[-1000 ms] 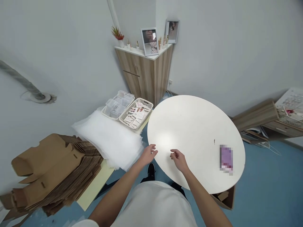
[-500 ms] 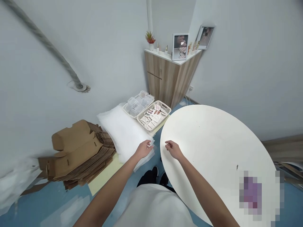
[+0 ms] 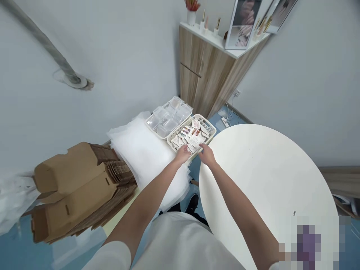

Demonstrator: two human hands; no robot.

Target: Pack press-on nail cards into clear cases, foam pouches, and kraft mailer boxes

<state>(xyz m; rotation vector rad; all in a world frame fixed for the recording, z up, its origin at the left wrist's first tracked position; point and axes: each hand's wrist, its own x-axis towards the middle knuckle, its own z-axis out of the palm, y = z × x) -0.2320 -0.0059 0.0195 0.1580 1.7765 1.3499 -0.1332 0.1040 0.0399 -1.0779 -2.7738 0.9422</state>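
card basket (image 3: 211, 128) at twelve o'clock, and i'm right at its near rim!
left hand (image 3: 182, 154) at the rim's seven, right hand (image 3: 207, 155) at five, fingers part-curled; whether they grip, i can't tell. matching holds and a level basket look best here: those loose cards (image 3: 194, 132) could slide, and clear boxes (image 3: 170, 125) crowd its ten o'clock.

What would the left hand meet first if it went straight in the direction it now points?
Probably the small cards in the basket: the left hand is at the near rim, fingers toward them. Whether it touches them is unclear.
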